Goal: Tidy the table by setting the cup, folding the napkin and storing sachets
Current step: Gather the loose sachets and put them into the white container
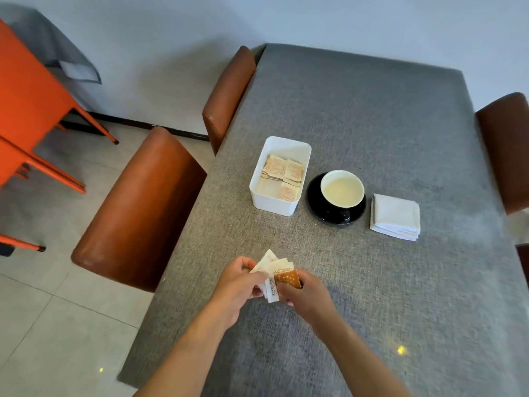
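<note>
We see both hands near desk point(372, 124) edge, left hand point(239, 285) and right hand point(305, 293) fingers gripping one bunch of sachets point(276, 272), box point(282, 203) with sachets beyond, cup point(342, 189) on saucer point(317, 213) right of it, napkin point(396, 216) folded far right.

A grey woven cloth covers the rectangular counter point(357, 116). Two brown leather-look chairs stand along its left edge: the near brown chair point(137, 207) is pushed against the edge, and the far brown chair point(227, 96) is near the back corner. A third brown chair point(506, 150) stands at the right edge. Orange metal chairs point(31, 110) stand at the far left on the pale tiled floor point(57, 325). A second cloth-covered grey table point(54, 50) sits behind them, against the pale wall point(171, 38).
</note>
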